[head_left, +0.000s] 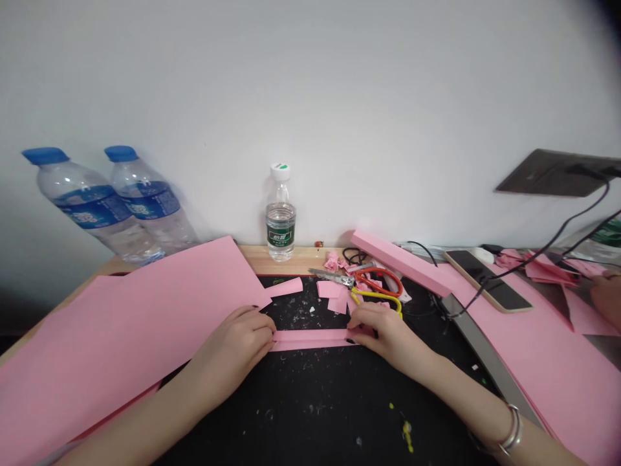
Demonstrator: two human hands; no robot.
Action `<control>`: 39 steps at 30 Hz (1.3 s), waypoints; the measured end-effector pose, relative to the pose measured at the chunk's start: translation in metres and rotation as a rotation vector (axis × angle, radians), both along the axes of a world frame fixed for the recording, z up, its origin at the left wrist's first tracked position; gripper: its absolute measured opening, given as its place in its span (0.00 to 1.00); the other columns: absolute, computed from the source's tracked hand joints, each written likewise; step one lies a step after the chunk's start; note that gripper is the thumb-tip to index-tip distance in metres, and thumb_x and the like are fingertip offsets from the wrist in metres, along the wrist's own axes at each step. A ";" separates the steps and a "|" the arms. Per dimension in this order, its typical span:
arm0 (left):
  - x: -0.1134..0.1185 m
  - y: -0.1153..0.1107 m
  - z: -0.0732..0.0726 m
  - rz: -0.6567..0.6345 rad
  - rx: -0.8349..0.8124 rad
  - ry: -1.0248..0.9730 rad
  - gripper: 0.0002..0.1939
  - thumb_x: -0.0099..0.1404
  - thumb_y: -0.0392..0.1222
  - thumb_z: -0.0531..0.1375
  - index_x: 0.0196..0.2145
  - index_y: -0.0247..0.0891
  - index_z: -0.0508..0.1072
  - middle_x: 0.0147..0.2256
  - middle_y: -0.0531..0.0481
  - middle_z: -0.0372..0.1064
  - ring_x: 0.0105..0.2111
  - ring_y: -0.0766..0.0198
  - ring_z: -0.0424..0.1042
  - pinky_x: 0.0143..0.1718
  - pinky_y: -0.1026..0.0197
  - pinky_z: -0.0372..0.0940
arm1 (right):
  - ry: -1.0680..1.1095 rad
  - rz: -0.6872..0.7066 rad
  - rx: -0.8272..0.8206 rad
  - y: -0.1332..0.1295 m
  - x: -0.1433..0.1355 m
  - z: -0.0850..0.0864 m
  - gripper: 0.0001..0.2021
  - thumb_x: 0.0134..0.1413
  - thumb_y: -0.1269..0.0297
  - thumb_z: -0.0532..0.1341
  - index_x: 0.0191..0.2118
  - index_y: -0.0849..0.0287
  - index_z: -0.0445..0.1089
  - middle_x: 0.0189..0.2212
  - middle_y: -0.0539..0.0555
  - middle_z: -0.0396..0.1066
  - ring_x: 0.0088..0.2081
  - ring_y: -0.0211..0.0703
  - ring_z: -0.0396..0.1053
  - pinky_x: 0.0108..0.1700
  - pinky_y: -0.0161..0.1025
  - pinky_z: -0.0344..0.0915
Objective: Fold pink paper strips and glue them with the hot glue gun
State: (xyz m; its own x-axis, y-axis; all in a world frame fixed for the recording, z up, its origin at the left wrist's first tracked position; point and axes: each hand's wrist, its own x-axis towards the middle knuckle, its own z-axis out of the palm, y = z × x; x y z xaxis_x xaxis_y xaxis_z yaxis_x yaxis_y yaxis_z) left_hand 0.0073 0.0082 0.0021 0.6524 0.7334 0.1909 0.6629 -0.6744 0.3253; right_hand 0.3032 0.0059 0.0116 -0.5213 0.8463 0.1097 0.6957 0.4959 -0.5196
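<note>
A narrow folded strip of pink paper (313, 340) lies crosswise on the black mat (310, 408). My left hand (242, 340) has its fingers closed on the strip's left end. At the other end, my right hand (383, 330) pinches the strip between thumb and fingers. Just beyond my right hand rest scissors (376, 288) with red and yellow handles, beside small pink paper pieces (330, 289). A long pink paper bar (402, 262) sits behind them.
Large pink sheets (145, 323) cover the left side. A small water bottle (280, 220) stands by the wall, with two larger bottles (145, 207) leaning at the left. On the right are a phone (488, 278), black cables, more pink sheets (524, 349) and another person's hand (607, 298).
</note>
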 end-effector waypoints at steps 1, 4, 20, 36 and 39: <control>-0.002 0.000 -0.002 0.006 -0.009 0.007 0.15 0.69 0.36 0.49 0.32 0.38 0.74 0.35 0.49 0.73 0.36 0.62 0.71 0.44 0.56 0.66 | -0.018 0.020 0.021 -0.002 0.001 0.000 0.05 0.59 0.69 0.58 0.33 0.60 0.70 0.32 0.53 0.69 0.36 0.41 0.67 0.38 0.37 0.64; -0.007 0.001 -0.008 0.020 -0.002 0.019 0.15 0.69 0.33 0.47 0.39 0.38 0.73 0.39 0.47 0.73 0.38 0.60 0.71 0.39 0.59 0.66 | -0.089 0.070 0.080 -0.006 0.002 -0.001 0.10 0.63 0.71 0.51 0.39 0.60 0.70 0.36 0.56 0.69 0.40 0.44 0.67 0.42 0.39 0.64; -0.004 0.017 0.011 0.287 -0.572 -0.387 0.12 0.64 0.49 0.55 0.33 0.41 0.74 0.35 0.53 0.74 0.36 0.58 0.70 0.37 0.61 0.61 | 0.581 -0.365 -0.289 0.017 0.008 0.006 0.05 0.48 0.64 0.63 0.29 0.60 0.69 0.29 0.50 0.68 0.28 0.39 0.64 0.29 0.34 0.59; 0.016 0.012 -0.004 0.141 -0.573 -0.263 0.18 0.67 0.49 0.50 0.26 0.38 0.70 0.24 0.54 0.66 0.25 0.65 0.63 0.26 0.66 0.55 | 0.882 -0.409 -0.529 0.015 -0.005 -0.024 0.14 0.46 0.57 0.68 0.28 0.59 0.64 0.20 0.44 0.66 0.19 0.33 0.64 0.20 0.31 0.63; 0.013 0.013 -0.009 0.203 -0.577 -0.344 0.17 0.65 0.49 0.52 0.26 0.37 0.71 0.24 0.55 0.66 0.25 0.65 0.63 0.27 0.66 0.56 | 0.845 -0.383 -0.506 0.013 -0.006 -0.024 0.16 0.45 0.56 0.68 0.24 0.58 0.61 0.16 0.43 0.63 0.14 0.32 0.62 0.16 0.30 0.60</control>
State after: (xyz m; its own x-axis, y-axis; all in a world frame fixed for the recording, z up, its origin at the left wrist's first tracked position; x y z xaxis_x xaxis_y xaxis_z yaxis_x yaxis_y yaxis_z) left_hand 0.0204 0.0208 -0.0069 0.4639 0.8808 -0.0945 0.5529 -0.2046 0.8077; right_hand 0.2977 0.0189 -0.0127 -0.1289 0.9867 -0.0991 0.0753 -0.0899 -0.9931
